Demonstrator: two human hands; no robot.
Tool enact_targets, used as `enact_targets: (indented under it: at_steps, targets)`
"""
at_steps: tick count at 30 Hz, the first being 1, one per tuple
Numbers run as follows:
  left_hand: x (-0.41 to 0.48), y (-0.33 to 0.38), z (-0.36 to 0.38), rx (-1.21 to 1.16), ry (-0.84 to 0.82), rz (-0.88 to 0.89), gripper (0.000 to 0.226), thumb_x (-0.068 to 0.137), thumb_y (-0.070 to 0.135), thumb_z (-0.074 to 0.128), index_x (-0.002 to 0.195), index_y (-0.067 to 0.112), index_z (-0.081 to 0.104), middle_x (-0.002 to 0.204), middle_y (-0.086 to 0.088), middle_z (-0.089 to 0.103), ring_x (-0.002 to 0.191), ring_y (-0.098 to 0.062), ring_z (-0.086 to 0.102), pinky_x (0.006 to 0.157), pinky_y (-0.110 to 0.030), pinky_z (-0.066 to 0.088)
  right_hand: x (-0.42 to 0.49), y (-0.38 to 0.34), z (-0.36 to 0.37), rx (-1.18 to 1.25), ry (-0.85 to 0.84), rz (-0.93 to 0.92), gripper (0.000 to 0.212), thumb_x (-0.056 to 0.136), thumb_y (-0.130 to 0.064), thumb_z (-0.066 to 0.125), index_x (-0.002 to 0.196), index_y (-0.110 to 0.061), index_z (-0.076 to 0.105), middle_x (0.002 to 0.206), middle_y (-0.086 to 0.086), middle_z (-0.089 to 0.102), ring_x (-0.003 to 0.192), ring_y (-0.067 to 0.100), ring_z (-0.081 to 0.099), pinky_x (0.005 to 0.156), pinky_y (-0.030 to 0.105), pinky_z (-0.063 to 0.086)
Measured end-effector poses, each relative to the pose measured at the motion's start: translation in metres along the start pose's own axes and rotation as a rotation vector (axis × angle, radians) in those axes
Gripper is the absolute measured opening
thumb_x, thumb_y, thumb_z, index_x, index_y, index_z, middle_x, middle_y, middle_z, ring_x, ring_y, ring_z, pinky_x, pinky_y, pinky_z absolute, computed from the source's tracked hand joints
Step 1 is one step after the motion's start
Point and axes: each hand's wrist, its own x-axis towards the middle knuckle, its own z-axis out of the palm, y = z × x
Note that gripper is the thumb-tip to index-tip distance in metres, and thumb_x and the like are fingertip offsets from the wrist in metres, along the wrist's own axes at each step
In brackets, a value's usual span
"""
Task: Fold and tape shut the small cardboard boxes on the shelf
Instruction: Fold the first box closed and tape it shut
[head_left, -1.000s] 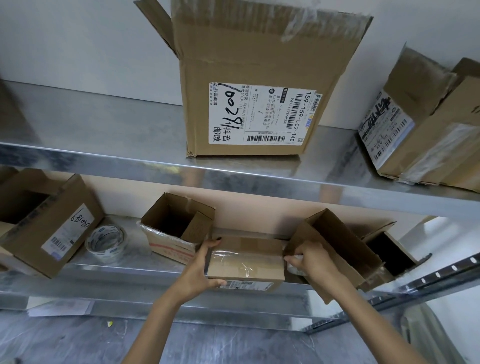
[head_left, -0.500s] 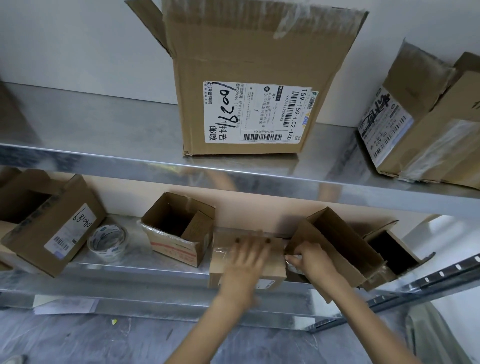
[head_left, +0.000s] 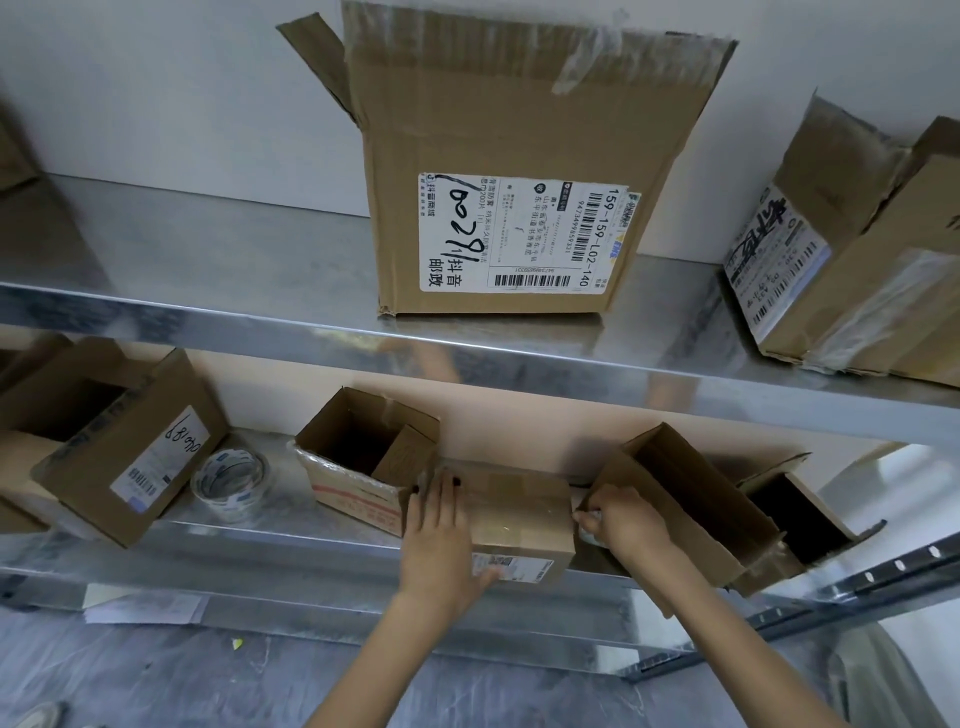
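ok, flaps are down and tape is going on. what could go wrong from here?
1. The right hand pinches the tape at the right end of the small box, hard against the open box beside it; the tape might stick to that neighbour or wrinkle.
2. The left hand lies flat on only the left part of the top, so the right part may lift.
3. The small box sits near the front edge of the shelf; a hard pull could slide it off.

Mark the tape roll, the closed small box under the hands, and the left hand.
tape roll (head_left: 231, 503): head view, on its white outer wall.
closed small box (head_left: 519, 512): head view, on its taped top face.
left hand (head_left: 436, 535): head view, on the back of the hand.
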Motion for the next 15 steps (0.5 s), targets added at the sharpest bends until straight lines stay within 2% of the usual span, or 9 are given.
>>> enact_targets:
  at_steps: [2,4,5,7,9,12,14,15]
  targets:
    - [0.015,0.022,-0.017,0.031,0.0,0.038,0.113,0.078,0.063,0.06,0.149,0.005,-0.006,0.156,-0.021,-0.013,0.143,-0.041,-0.011,0.115,-0.054,-0.005,0.0,0.002,0.001,0.007,0.023,0.004,0.029,0.094,-0.038,0.053,0.087,-0.014,0.067,0.088,0.003,0.066,0.081,0.02,0.062,0.076,0.033,0.053]
    - [0.031,0.041,-0.02,0.018,0.03,0.2,0.124,0.071,0.049,0.074,0.148,0.016,-0.018,0.154,-0.019,-0.024,0.141,-0.044,-0.016,0.113,-0.063,0.0,-0.001,0.003,0.001,0.019,0.052,0.003,0.026,0.093,-0.037,0.054,0.091,-0.015,0.068,0.09,0.003,0.068,0.082,0.02,0.063,0.077,0.034,0.055]
    - [0.037,0.048,-0.018,0.04,0.015,0.284,0.127,0.069,0.046,0.078,0.148,0.02,-0.019,0.155,-0.018,-0.021,0.141,-0.044,-0.015,0.11,-0.066,0.002,-0.001,0.003,0.001,0.03,0.053,0.002,0.025,0.093,-0.035,0.055,0.09,-0.015,0.068,0.088,0.003,0.068,0.08,0.019,0.063,0.077,0.034,0.055]
    - [0.042,0.058,-0.015,0.076,-0.04,0.356,0.122,0.067,0.04,0.079,0.149,0.025,-0.01,0.154,-0.021,0.005,0.141,-0.043,0.007,0.106,-0.067,0.01,-0.003,0.005,0.001,0.089,0.031,0.001,0.025,0.091,-0.033,0.056,0.083,-0.014,0.069,0.082,0.003,0.069,0.076,0.018,0.064,0.076,0.033,0.055]
    - [0.042,0.054,-0.014,0.026,-0.005,0.392,0.114,0.068,0.034,0.079,0.149,0.031,-0.002,0.142,-0.018,0.025,0.128,-0.039,0.026,0.103,-0.063,0.021,-0.012,0.007,-0.003,0.163,0.018,-0.051,0.029,0.09,-0.036,0.058,0.076,-0.014,0.069,0.074,0.0,0.068,0.071,0.014,0.063,0.07,0.028,0.052]
    - [0.036,0.03,-0.019,-0.147,0.094,0.456,0.106,0.07,0.041,0.076,0.145,0.044,0.001,0.138,-0.011,0.02,0.126,-0.033,0.021,0.106,-0.054,0.025,-0.046,0.007,-0.035,0.393,0.068,-0.257,0.033,0.089,-0.041,0.061,0.064,-0.021,0.064,0.054,-0.012,0.059,0.056,-0.001,0.054,0.054,0.014,0.037]
    - [0.031,0.015,-0.021,-0.351,0.128,0.476,0.103,0.07,0.043,0.076,0.144,0.047,0.005,0.141,-0.006,0.014,0.131,-0.025,0.017,0.112,-0.045,0.023,-0.074,0.007,-0.066,0.56,0.038,-0.445,0.036,0.092,-0.041,0.056,0.063,-0.02,0.061,0.055,-0.006,0.055,0.054,-0.002,0.049,0.056,0.015,0.036]
    - [0.03,0.01,-0.02,-0.486,0.129,0.479,0.104,0.069,0.042,0.078,0.143,0.049,0.006,0.142,-0.001,0.012,0.132,-0.02,0.018,0.114,-0.038,0.025,-0.083,0.007,-0.079,0.624,-0.024,-0.523,0.037,0.094,-0.039,0.052,0.063,-0.02,0.06,0.057,-0.002,0.052,0.057,0.003,0.049,0.06,0.019,0.038]
